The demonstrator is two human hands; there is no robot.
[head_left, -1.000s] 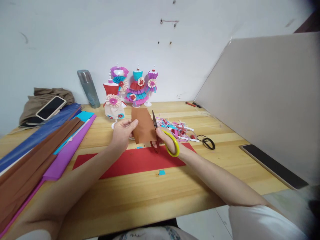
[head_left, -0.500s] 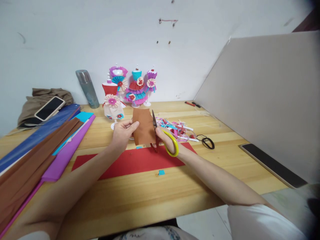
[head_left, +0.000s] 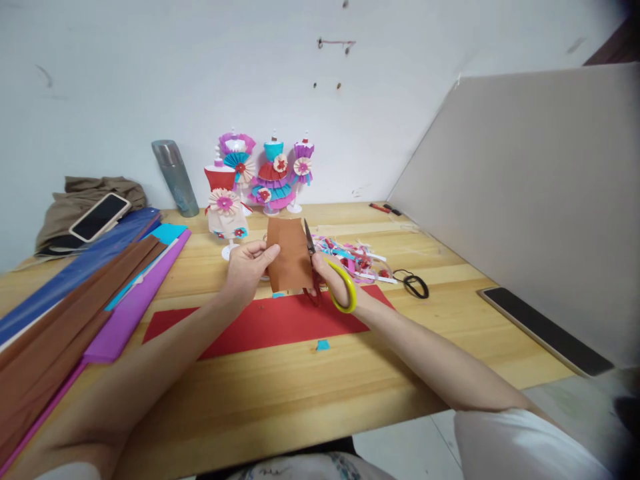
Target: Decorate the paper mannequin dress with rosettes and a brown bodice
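My left hand (head_left: 250, 265) pinches the left edge of a brown piece of paper (head_left: 289, 255), held upright above the table. In my right hand (head_left: 331, 277) is a pair of scissors (head_left: 344, 297) with yellow on the handle. Their dark blades point up along the paper's right edge; whether they are cutting into it I cannot tell. Below both hands a long red sheet of paper (head_left: 290, 327) lies flat, partly covered by my left forearm. Small blue scraps (head_left: 323, 345) lie around it.
Several small dress forms (head_left: 274, 177) in paper outfits stand by the wall, near a bottle (head_left: 175, 179). Coloured paper strips (head_left: 357, 259) are heaped right of centre. Folded papers (head_left: 125, 307), a phone (head_left: 100, 217) and brown cloth (head_left: 63, 207) lie left. A black loop (head_left: 416, 285) lies right.
The brown paper and my left hand have shifted slightly to the right. The scissors have barely moved and stay beside the paper's right edge.
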